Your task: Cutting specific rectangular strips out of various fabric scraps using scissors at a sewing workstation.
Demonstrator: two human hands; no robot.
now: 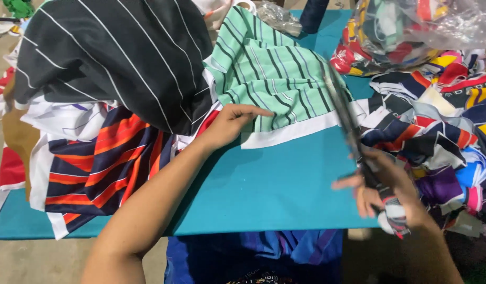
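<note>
Two hands share the cut: the left hand [229, 123] should keep its flat, spread fingers pressing the green striped cloth [269, 79] taut on the teal counter [274, 184], while the right hand [390, 194], fingers closed around the scissors [348, 123], follows the cloth's right edge steadily.

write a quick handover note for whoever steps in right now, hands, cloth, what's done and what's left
Left hand: flat, open, pressing the green striped cloth onto the teal table.
Right hand: gripping the scissors, blades lying along the cloth's right edge; blurred, so blade opening unclear.
Around: black striped cloth and navy-orange cloth piled left; pile of colourful scraps right.
Done: scraps suggest earlier cutting.
Left: the green piece, its white band uncut as far as visible, plus the left pile.
</note>
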